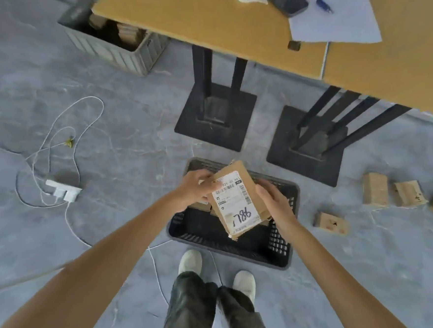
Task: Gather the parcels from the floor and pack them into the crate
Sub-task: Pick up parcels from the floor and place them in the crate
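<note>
The parcel (236, 201), a flat brown carton with a white label marked 786 in pen, is held face up in the air over the black crate (279, 238). It is tilted and not yet touching the crate. The left grip (195, 188) is curled round its far left corner. The right grip (274, 198) pinches its right long edge, thumb on top. Neither is spread.

The crate stands on the floor (371, 268) just ahead of the person's shoes. A bit of brown carton shows inside it under the left grip, likely a parcel already packed. Much of the crate looks unfilled.

I judge the step in hand to be placing: this parcel is about to go in. The next move calls for lowering it flat beside what already lies there, then letting go with both grips.

Gathering is far from done. To the right, 3 parcels lie on the floor, 1 near the crate (331, 223) and 2 farther off, close together (375, 190) (408, 193). A blurred 4th sits at the frame edge. Fetching them means a reach or step to the right.

Beyond stands the bench (213, 23), with a grey crate (115, 53) partly under it.
</note>
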A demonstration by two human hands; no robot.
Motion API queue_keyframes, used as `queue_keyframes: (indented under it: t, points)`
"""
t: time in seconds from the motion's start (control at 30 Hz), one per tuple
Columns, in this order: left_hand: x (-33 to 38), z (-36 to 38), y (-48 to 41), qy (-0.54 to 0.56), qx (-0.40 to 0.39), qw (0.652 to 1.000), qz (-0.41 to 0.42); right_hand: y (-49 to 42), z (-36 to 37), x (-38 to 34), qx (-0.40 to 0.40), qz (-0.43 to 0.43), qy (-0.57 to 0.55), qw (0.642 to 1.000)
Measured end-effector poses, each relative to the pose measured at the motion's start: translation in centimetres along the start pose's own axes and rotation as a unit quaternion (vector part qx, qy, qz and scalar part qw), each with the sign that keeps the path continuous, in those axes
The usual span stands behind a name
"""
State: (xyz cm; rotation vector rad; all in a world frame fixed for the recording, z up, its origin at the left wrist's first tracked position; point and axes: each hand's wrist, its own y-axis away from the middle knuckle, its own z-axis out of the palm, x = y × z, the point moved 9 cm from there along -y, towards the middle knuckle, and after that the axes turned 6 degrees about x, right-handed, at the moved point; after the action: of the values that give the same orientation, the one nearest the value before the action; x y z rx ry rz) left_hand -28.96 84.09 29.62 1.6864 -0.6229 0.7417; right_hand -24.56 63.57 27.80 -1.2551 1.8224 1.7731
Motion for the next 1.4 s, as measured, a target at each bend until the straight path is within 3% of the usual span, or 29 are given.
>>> queue_keyframes:
  t: [0.07,0.17,0.3,0.47,0.6,0.7,0.8,0.9,1.03,1.23,1.4]
  points:
    - [-6.2,-0.1,-3.5,0.066,0.051,0.996,-0.044,-3.8,1.1,4.9,0.051,0.032,-0.032,0.998]
    - [-16.7,0.9,-8.7,0.061,0.097,0.987,-0.114,-8.5,5.6,14.1,0.027,0.127,-0.101,0.986]
    - [-27.8,2.4,-13.2,-0.152,0.083,0.973,-0.151,-13.9,10.0,22.4,0.023,0.124,-0.024,0.992]
    - [-36.0,3.1,-17.2,-0.33,0.045,0.927,-0.174,-19.5,14.7,29.6,-0.015,0.129,0.171,0.977]
    - [-39.0,3.7,-19.9,-0.505,0.021,0.846,-0.167,-23.4,17.8,31.9,-0.019,0.082,0.245,0.966]
    - [-41.0,3.7,-21.1,-0.493,0.022,0.846,-0.201,-25.5,18.9,33.6,0.009,0.093,0.257,0.962]
    - [-41.3,3.0,-22.0,-0.456,0.064,0.864,-0.206,-26.3,18.1,35.9,0.07,0.152,0.195,0.966]
    - [-40.8,3.4,-22.1,-0.452,0.044,0.873,-0.178,-25.7,17.7,38.1,0.09,0.217,0.098,0.967]
    - [-39.3,3.9,-19.9,-0.458,-0.012,0.872,-0.174,-23.6,17.5,36.4,0.055,0.217,0.128,0.966]
    - [-29.1,3.0,-15.8,-0.458,-0.024,0.884,-0.085,-18.8,13.1,24.4,0.076,0.099,0.189,0.974]
    - [-12.7,2.0,-11.0,-0.449,0.01,0.894,0.01,-12.5,8.6,9.1,0.076,0.005,0.176,0.981]
